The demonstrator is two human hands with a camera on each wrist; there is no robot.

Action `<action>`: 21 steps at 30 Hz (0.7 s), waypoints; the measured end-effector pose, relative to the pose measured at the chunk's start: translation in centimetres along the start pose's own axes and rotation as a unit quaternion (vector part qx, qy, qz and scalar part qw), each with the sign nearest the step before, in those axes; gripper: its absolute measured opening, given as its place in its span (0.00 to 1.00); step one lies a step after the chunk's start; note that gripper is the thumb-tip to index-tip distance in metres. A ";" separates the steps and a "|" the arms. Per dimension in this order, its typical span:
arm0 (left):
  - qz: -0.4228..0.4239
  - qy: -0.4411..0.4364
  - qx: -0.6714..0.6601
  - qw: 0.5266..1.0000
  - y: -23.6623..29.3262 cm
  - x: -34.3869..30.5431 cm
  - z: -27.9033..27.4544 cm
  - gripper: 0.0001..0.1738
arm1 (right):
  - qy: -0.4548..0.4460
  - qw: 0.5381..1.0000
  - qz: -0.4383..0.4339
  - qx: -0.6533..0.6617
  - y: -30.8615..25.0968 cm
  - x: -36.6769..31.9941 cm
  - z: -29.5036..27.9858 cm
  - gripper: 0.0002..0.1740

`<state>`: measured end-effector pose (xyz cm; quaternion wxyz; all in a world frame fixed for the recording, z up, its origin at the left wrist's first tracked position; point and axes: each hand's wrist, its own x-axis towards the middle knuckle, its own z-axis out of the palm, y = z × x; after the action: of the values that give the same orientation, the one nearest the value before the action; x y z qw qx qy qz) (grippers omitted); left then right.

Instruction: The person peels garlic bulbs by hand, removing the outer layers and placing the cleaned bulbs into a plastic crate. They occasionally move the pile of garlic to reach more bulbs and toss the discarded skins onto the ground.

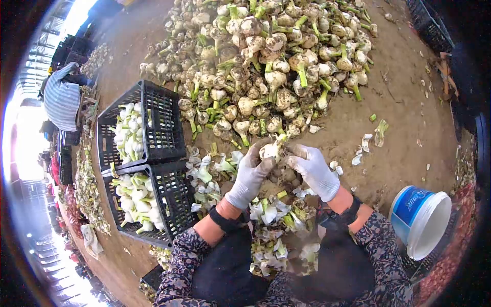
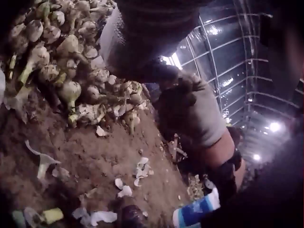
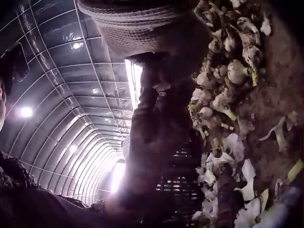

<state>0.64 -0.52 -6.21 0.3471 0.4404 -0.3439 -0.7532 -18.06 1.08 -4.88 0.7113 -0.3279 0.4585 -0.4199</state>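
In the head view, a garlic bulb [image 1: 267, 151] with soil on its skin and a short green-white stem is held between two white-gloved hands, just in front of a big heap of unpeeled garlic [image 1: 276, 77]. The left hand [image 1: 247, 178] grips the bulb from its left side, thumb across the front. Fingers and thumb of the right hand [image 1: 314, 171] pinch at the bulb's stem side, where loose skin shows. In the left wrist view the right hand [image 2: 192, 114] appears beyond the dark, near glove; the bulb is mostly hidden in both wrist views.
Two black crates [image 1: 162, 123] at the left hold cleaned white garlic [image 1: 138, 202]. Peeled skins [image 1: 276, 215] lie between the legs and on the dirt floor [image 1: 404, 148]. A blue-white bucket [image 1: 417, 220] stands at the right. Another person [image 1: 62, 100] bends over at far left.
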 end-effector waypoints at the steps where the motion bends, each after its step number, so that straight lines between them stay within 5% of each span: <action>1: 0.067 0.005 0.059 0.996 -0.6 0.3 -0.1 0.41 | 0.006 1.000 0.000 -0.015 -0.4 -0.1 0.3 0.17; 4: 0.147 0.034 0.151 0.977 -0.6 0.2 0.8 0.43 | 0.008 0.993 0.002 -0.120 -0.9 0.0 0.5 0.15; 5: 0.155 0.027 0.168 0.973 -0.6 0.1 0.7 0.43 | 0.015 0.988 -0.085 -0.130 0.9 0.6 0.4 0.14; 8: 0.162 -0.009 0.257 0.953 -0.2 -0.2 -0.2 0.38 | 0.000 0.996 -0.005 -0.086 0.3 0.3 0.3 0.15; 12: 0.149 -0.029 0.212 0.965 -0.4 -0.7 -0.1 0.39 | -0.108 0.965 -0.012 -0.239 -1.5 0.6 -2.1 0.17; 14: 0.123 -0.024 0.187 0.974 -0.6 -1.0 0.0 0.41 | -0.164 0.936 0.027 -0.312 -3.6 0.8 -3.0 0.18; 16: 0.078 -0.006 0.183 0.980 -0.3 -1.3 0.1 0.44 | -0.112 0.870 0.012 -0.479 -3.6 0.8 -3.5 0.20; 18: 0.168 0.006 0.191 0.967 -0.3 -1.1 -0.3 0.38 | -0.043 0.789 -0.004 -0.613 -3.1 0.6 -3.7 0.21; 21: 0.203 0.036 0.261 0.943 -0.6 -0.7 -0.4 0.36 | -0.021 0.939 -0.089 -0.332 -1.4 0.1 -2.6 0.21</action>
<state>1.11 0.29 -6.54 0.3779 0.4628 -0.5976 -0.5347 -20.83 0.16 -4.63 0.5314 -0.5938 0.5251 -0.2988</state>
